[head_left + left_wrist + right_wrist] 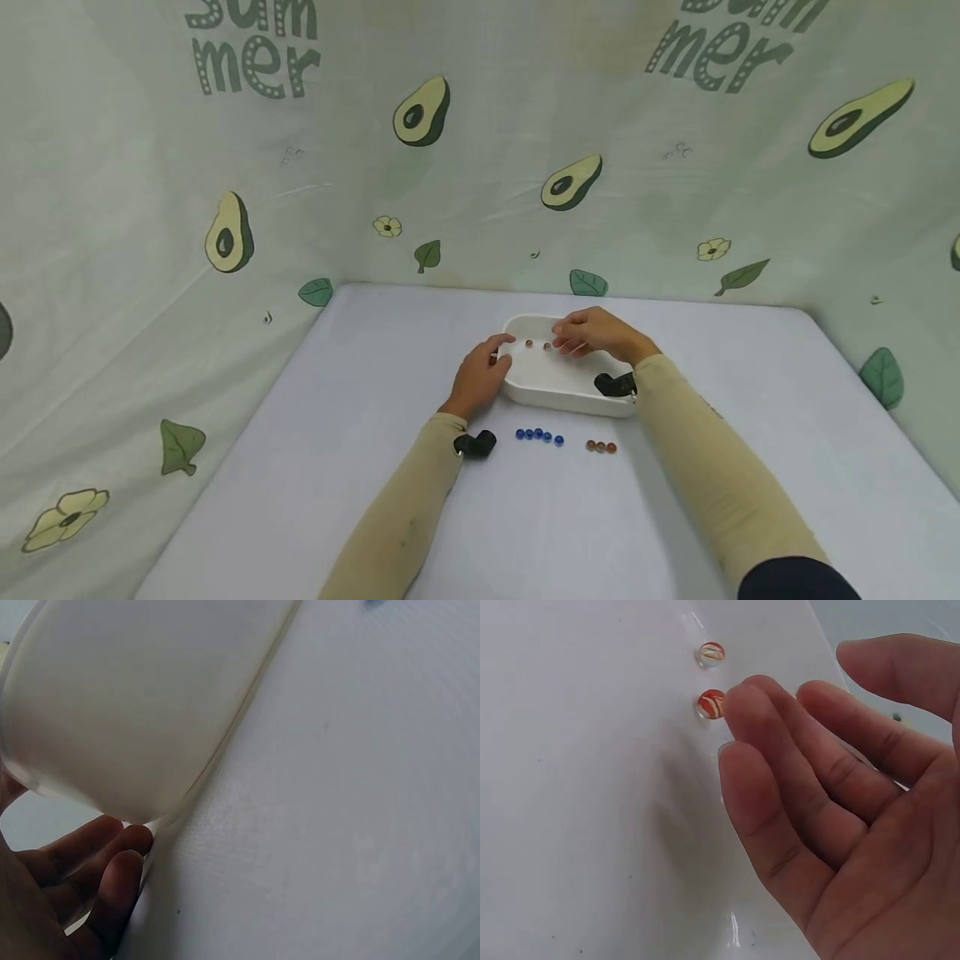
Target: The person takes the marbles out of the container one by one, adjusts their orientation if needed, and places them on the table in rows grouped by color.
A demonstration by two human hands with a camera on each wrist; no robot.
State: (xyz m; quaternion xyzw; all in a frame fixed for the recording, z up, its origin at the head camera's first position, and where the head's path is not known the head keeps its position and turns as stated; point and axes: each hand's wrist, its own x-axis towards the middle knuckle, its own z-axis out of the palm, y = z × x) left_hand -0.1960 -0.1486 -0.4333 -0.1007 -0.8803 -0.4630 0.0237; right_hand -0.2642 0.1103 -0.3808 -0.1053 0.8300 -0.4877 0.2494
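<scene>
My left hand point(477, 379) holds the left end of a white tray point(562, 398), thumb and index finger at its rim. In the left wrist view, curled fingers point(120, 889) sit against the tray's outer wall near its base. Two clear marbles with orange and white swirls lie inside the tray, one farther marble point(711, 655) and one nearer marble point(709, 704). Over the tray's far side, my right hand point(600, 333) has loosely bent fingers and nothing between them. Its fingertips are right beside the nearer marble in the right wrist view.
In front of the tray, several blue marbles point(538, 433) form a row on the white table point(555, 525). Right of them lie three orange-brown marbles point(601, 447). A printed cloth point(480, 225) hangs behind the table and along its left side.
</scene>
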